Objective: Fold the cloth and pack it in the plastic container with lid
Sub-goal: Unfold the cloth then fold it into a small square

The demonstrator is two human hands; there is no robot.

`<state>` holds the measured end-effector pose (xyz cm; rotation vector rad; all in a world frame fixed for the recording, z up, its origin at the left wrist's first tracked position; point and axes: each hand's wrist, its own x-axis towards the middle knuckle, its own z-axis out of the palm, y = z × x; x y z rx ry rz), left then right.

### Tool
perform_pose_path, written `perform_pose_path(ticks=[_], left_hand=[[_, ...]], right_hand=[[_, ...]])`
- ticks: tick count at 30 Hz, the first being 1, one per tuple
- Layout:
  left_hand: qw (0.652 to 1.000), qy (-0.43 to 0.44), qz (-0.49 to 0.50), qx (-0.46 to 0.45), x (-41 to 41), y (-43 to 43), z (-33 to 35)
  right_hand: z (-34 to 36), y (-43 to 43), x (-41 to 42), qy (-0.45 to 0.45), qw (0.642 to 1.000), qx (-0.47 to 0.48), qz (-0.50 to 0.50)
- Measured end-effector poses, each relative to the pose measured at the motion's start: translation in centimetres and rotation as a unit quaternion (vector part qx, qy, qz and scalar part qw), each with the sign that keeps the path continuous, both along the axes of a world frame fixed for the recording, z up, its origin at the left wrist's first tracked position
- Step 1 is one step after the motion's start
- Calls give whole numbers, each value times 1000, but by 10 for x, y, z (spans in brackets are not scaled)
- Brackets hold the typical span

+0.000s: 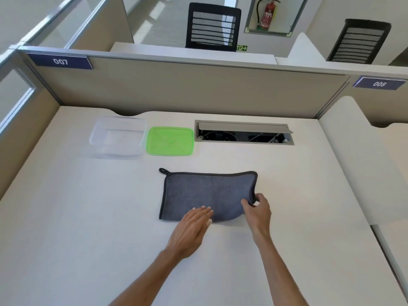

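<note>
A grey cloth with dark trim and a small loop at its far left corner lies flat on the white desk, folded into a wide rectangle. My left hand rests flat, fingers together, on the cloth's near edge. My right hand pinches the cloth's near right corner, lifting it slightly. Beyond the cloth stand a clear plastic container, empty, and a green lid lying flat to its right.
An open cable hatch is set into the desk at the back right. A beige partition closes off the far edge. A low divider borders the desk on the right.
</note>
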<state>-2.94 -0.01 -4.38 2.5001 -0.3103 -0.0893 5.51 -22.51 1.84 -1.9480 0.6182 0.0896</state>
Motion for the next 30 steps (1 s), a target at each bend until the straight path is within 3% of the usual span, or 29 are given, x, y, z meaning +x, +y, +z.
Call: perform_pose_path(ticks=[3, 6, 8, 10, 14, 17, 23, 30], left_hand=[[976, 86, 125, -158, 32, 5, 39], [874, 189, 202, -399, 69, 10, 75], [824, 239, 208, -469, 90, 20, 89], [816, 254, 221, -470, 100, 33, 94], [872, 201, 275, -352, 97, 58, 76], [883, 197, 310, -291, 86, 74, 56], [858, 208, 355, -308, 75, 84, 37], [849, 190, 400, -289, 69, 87, 28]], right_hand=[[18, 30, 0, -69, 994, -52, 71], [26, 65, -7, -111, 978, -109, 137], [26, 87, -14, -130, 961, -154, 190], [19, 108, -22, -156, 937, -182, 254], [-10, 130, -37, -187, 874, -251, 372], [-36, 124, -47, -171, 830, -327, 418], [-65, 97, -58, -146, 792, -414, 424], [-73, 95, -58, -139, 780, -429, 434]])
